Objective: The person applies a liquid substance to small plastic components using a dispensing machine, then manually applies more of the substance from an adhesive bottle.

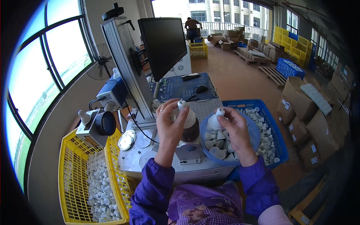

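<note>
My left hand (170,120) grips a white cone-shaped part (182,104) by its narrow top, above a dark round fixture (191,132) on the workbench. Between the fingers and thumb of my right hand (237,127) is another white cone-shaped part (215,120), wide end down. That one hangs over a round blue basket (250,129) of similar white parts. Behind it stands a larger blue crate (282,150), also filled with white parts. A yellow crate (67,180) with many white parts is at the lower left.
A monitor (163,45) and a metal column (125,67) rise behind the bench (172,174). A lens device (93,125) juts out over the yellow crate. Cardboard boxes (300,97) stand at the right. Another person (192,28) is far back.
</note>
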`<state>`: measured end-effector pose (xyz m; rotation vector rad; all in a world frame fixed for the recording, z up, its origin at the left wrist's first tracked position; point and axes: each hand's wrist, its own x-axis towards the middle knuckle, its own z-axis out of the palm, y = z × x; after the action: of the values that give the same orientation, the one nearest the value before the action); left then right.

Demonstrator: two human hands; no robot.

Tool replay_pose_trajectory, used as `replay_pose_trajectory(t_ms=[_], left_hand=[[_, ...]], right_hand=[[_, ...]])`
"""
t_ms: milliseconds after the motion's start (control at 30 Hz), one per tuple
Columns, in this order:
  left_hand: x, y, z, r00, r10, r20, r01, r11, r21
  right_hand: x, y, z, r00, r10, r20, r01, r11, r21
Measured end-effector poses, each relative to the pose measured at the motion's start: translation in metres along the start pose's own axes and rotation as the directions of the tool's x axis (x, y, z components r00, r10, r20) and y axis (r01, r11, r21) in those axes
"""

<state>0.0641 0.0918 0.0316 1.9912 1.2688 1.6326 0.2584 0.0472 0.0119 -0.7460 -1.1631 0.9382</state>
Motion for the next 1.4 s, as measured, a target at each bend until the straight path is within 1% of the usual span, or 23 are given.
replay_pose_trajectory(t_ms=[33,67,100,133,200,233,300,333,400,533,600,667,733,800,833,900,933,1000,1133,1200,1233,1300,1400], left_hand=[[-0.004,0.001,-0.006,0.996,-0.073,-0.043,0.064,0.979,-0.192],[-0.010,0.002,-0.013,0.986,-0.152,-0.067,0.115,0.919,-0.377],[-0.017,0.006,-0.022,0.979,-0.197,-0.052,0.145,0.851,-0.506],[-0.025,0.018,-0.031,0.974,-0.218,-0.065,0.137,0.790,-0.598],[-0.041,0.014,-0.042,0.960,-0.264,-0.098,0.142,0.755,-0.640],[-0.049,0.011,-0.047,0.959,-0.265,-0.103,0.141,0.758,-0.637],[-0.063,0.003,-0.055,0.932,-0.341,-0.122,0.201,0.769,-0.607],[-0.069,0.000,-0.057,0.931,-0.343,-0.127,0.200,0.768,-0.608],[-0.080,-0.004,-0.059,0.914,-0.392,-0.110,0.245,0.746,-0.620],[-0.096,-0.010,-0.055,0.887,-0.456,-0.071,0.302,0.691,-0.657],[-0.101,-0.011,-0.052,0.893,-0.447,-0.054,0.303,0.687,-0.661],[-0.105,-0.010,-0.051,0.894,-0.448,-0.018,0.324,0.672,-0.665],[-0.109,-0.012,-0.050,0.894,-0.449,-0.016,0.324,0.670,-0.668],[-0.112,-0.015,-0.048,0.891,-0.454,-0.005,0.334,0.663,-0.670],[-0.114,-0.016,-0.048,0.891,-0.454,-0.005,0.334,0.663,-0.670],[-0.117,-0.017,-0.047,0.881,-0.472,0.024,0.373,0.663,-0.648],[-0.119,-0.017,-0.045,0.881,-0.471,0.027,0.374,0.662,-0.650],[-0.123,-0.015,-0.042,0.870,-0.490,0.057,0.394,0.623,-0.676],[-0.128,-0.011,-0.037,0.864,-0.497,0.078,0.410,0.604,-0.683],[-0.130,-0.008,-0.036,0.859,-0.499,0.110,0.433,0.596,-0.676],[-0.131,-0.008,-0.036,0.861,-0.495,0.113,0.433,0.599,-0.673],[-0.134,-0.007,-0.034,0.857,-0.504,0.111,0.437,0.594,-0.675],[-0.141,-0.011,-0.031,0.847,-0.519,0.116,0.446,0.575,-0.686]], right_hand=[[0.009,-0.001,0.011,1.000,-0.006,0.000,0.006,1.000,0.004],[0.018,-0.002,0.022,0.999,-0.028,0.037,0.028,1.000,-0.003],[0.025,-0.001,0.032,0.996,-0.047,0.071,0.047,0.999,-0.008],[0.034,0.005,0.040,0.990,-0.092,0.105,0.104,0.988,-0.114],[0.047,0.022,0.055,0.966,-0.176,0.189,0.201,0.972,-0.124],[0.048,0.026,0.059,0.965,-0.175,0.194,0.200,0.973,-0.119],[0.049,0.031,0.065,0.959,-0.139,0.248,0.215,0.925,-0.313],[0.048,0.030,0.067,0.958,-0.137,0.253,0.216,0.925,-0.313],[0.047,0.026,0.067,0.953,-0.180,0.245,0.276,0.849,-0.450],[0.049,0.027,0.064,0.948,-0.185,0.259,0.290,0.838,-0.462],[0.050,0.029,0.063,0.943,-0.171,0.285,0.286,0.854,-0.434],[0.050,0.031,0.062,0.943,-0.168,0.286,0.284,0.853,-0.438],[0.051,0.029,0.061,0.943,-0.163,0.289,0.282,0.852,-0.442],[0.055,0.022,0.058,0.927,-0.038,0.374,0.194,0.900,-0.390],[0.059,0.024,0.055,0.927,-0.038,0.374,0.194,0.900,-0.390],[0.071,0.029,0.048,0.844,0.036,0.536,0.062,0.984,-0.165],[0.076,0.029,0.045,0.845,0.037,0.534,0.063,0.984,-0.167],[0.083,0.028,0.041,0.755,0.094,0.649,0.008,0.988,-0.153],[0.082,0.027,0.042,0.745,0.080,0.663,-0.029,0.996,-0.088],[0.088,0.027,0.040,0.677,0.088,0.730,-0.082,0.996,-0.044],[0.091,0.028,0.039,0.681,0.083,0.727,-0.079,0.996,-0.039],[0.098,0.032,0.037,0.619,0.061,0.783,-0.097,0.995,0.000],[0.101,0.039,0.036,0.612,0.073,0.787,-0.141,0.990,0.017]])
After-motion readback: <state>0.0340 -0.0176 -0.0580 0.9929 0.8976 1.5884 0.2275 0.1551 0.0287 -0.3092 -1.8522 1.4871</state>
